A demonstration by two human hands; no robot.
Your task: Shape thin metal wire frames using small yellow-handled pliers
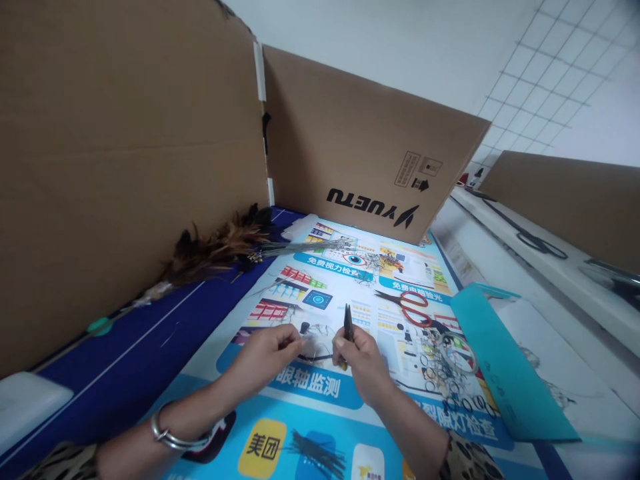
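Note:
My right hand [356, 350] is wrapped round dark needle-nose pliers [349, 321], their slim jaws pointing away from me. Fingers pinched together, my left hand [277, 348] is a little to the left; whatever is between its fingertips is too small to make out. Thin wires and small dark bits lie on the printed mat just beyond and between the hands. Scissors with red-orange handles [415, 308] rest beyond my right hand. To its right is a tangled heap of wire loops and small rings [445, 370].
Brown feathers [215, 247] line the left cardboard wall [125, 167]. A bundle of thin wires [307, 247] lies near the back panel [360, 147]. Dark short strands [317, 453] lie in front of me. A teal folder [505, 367] lies at right, with another pair of scissors [540, 243] beyond.

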